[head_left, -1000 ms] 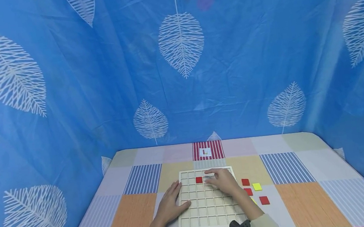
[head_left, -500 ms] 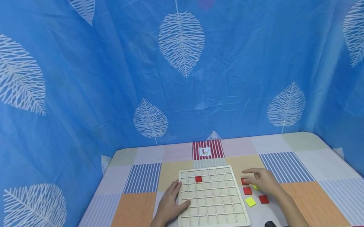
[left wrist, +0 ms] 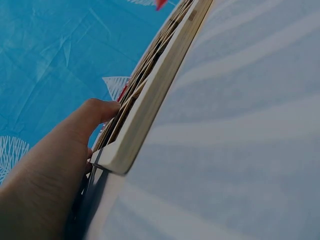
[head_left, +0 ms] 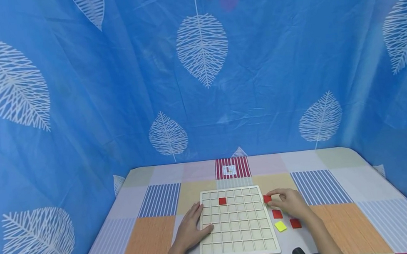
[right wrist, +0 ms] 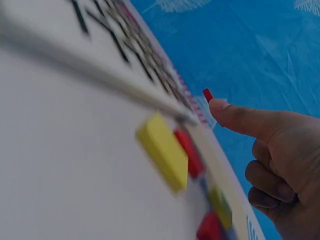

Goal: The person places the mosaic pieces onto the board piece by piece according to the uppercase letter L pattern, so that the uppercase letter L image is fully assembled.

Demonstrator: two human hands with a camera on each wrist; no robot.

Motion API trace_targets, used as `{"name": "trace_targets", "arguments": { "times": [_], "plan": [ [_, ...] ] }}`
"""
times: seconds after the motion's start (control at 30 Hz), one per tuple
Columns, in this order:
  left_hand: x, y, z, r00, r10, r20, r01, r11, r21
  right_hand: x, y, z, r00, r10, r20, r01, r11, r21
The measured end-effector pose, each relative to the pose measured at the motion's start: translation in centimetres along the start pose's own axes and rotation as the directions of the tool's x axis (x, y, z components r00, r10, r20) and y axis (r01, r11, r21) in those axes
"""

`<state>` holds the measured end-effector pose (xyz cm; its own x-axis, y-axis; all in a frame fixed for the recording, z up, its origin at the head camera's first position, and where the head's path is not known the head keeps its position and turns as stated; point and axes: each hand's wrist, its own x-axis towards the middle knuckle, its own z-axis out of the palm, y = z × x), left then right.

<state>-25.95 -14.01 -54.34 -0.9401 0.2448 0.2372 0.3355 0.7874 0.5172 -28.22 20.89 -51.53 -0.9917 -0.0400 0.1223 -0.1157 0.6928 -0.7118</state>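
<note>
A pale wooden grid board (head_left: 235,226) lies on the table, with one red square tile (head_left: 222,201) in a cell of its far part. My left hand (head_left: 190,231) rests on the board's left side, thumb over the rim and fingers along the edge. In the left wrist view the thumb of that hand (left wrist: 60,150) reaches over the rim; its other fingers are mostly hidden. Just right of the board, my right hand (head_left: 291,204) pinches a second red tile (head_left: 267,198) between thumb and fingers. The right wrist view shows this tile (right wrist: 207,94) raised at the thumb tip.
Right of the board lie a red tile (head_left: 277,214), a yellow tile (head_left: 280,226) and another red tile (head_left: 295,223). Another yellow tile (right wrist: 221,206) shows in the right wrist view. A printed grid card (head_left: 229,170) lies beyond the board. Blue leaf-patterned curtains (head_left: 210,122) surround the table.
My right hand has moved from over the board to the loose tiles, pinched a red one and brought it slightly left towards the board. My left hand has stayed in place.
</note>
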Motion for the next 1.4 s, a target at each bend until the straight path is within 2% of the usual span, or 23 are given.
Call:
{"name": "trace_targets", "arguments": {
  "times": [0.23, 0.4, 0.6, 0.8, 1.0, 1.13, 1.27, 1.4],
  "plan": [
    [0.0, 0.1, -0.2, 1.0, -0.013, 0.001, 0.013, 1.0, 0.002, 1.2, -4.3, 2.5, 0.987, -0.161, -0.008, 0.161, 0.986, 0.042],
    [0.0, -0.1, 0.0, 1.0, -0.002, -0.002, 0.002, 1.0, -0.005, 1.5, -7.0, 5.5, 0.972, -0.229, 0.043, 0.228, 0.973, 0.018],
    [0.0, -0.2, 0.0, 1.0, 0.01, 0.009, -0.01, 1.0, -0.003, 1.7, -7.6, 8.3, 0.95, -0.288, 0.121, 0.292, 0.956, -0.013],
    [0.0, -0.2, 0.0, 1.0, 0.014, 0.006, -0.014, 1.0, 0.0, 2.0, -7.5, 9.5, 0.945, -0.305, 0.12, 0.309, 0.951, -0.013],
    [0.2, -0.2, 0.0, 1.0, 0.01, 0.009, -0.01, 1.0, 0.011, 2.0, -7.9, 9.7, 0.938, -0.324, 0.122, 0.329, 0.944, -0.022],
    [0.2, -0.2, 0.1, 1.0, 0.001, 0.019, -0.001, 1.0, 0.017, 1.7, -7.4, 9.1, 0.946, -0.3, 0.122, 0.301, 0.954, 0.011],
    [0.2, 0.0, -0.1, 1.0, -0.004, 0.011, 0.004, 1.0, 0.004, 1.3, -6.4, 7.4, 0.962, -0.264, 0.072, 0.261, 0.964, 0.052],
    [0.1, 0.1, -0.2, 1.0, 0.006, 0.003, -0.006, 1.0, -0.007, 0.5, -4.8, 4.6, 0.976, -0.217, 0.023, 0.215, 0.975, 0.052]
  ]
}}
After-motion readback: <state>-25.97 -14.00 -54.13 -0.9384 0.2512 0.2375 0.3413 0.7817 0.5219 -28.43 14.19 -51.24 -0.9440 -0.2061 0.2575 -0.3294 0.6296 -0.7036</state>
